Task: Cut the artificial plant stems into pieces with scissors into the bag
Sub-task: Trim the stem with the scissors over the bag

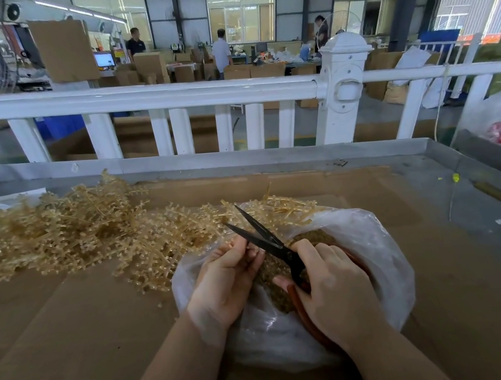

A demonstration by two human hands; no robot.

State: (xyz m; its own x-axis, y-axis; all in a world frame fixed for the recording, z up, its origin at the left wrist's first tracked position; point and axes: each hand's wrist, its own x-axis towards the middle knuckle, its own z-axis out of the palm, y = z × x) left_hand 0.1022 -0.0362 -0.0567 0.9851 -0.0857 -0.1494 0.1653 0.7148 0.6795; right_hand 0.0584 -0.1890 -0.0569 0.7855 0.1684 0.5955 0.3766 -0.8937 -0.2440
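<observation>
A single wide-angle view from the person's head looks forward and down, close over the hands, the left hand (228, 283) and the right hand (332, 290), at the near edge of the tabletop (69, 325). Its upper part faces outward past a white railing (135, 98) into a workshop hall, with straight lines bowed by the lens.

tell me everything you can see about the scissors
The scissors have two long, dark, pointed blades, which stand open in a V aimed up and away from the person. Their handles look reddish-brown. The right hand grips the handles, above the open clear plastic bag. The left hand is beside the blades at their left.
</observation>
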